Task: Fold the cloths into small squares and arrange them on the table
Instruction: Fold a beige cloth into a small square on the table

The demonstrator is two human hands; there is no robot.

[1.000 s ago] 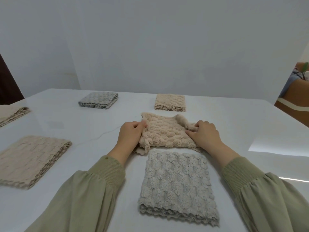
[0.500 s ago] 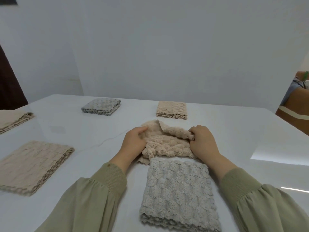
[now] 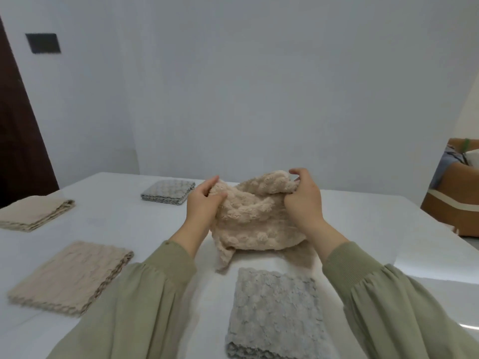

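Observation:
A fluffy beige cloth [image 3: 252,224] is lifted off the white table [image 3: 363,229] in the middle, bunched and sagging between my hands. My left hand [image 3: 204,203] pinches its upper left corner and my right hand [image 3: 303,198] grips its upper right corner. Its lower edge hangs down to the tabletop. A folded grey cloth [image 3: 277,312] lies flat just in front of me. Another folded grey cloth [image 3: 168,191] sits at the far left of the middle. Two folded beige cloths [image 3: 70,275] [image 3: 36,212] lie on the left side.
A dark door [image 3: 18,141] stands at the far left against the white wall. A brown box with items [image 3: 456,195] is beyond the table's right edge. Bright light reflects off the table on the right.
Both hands have raised the beige cloth from flat on the table into the air, unfolding it. The view has tilted up, and the far folded beige cloth is now hidden behind it.

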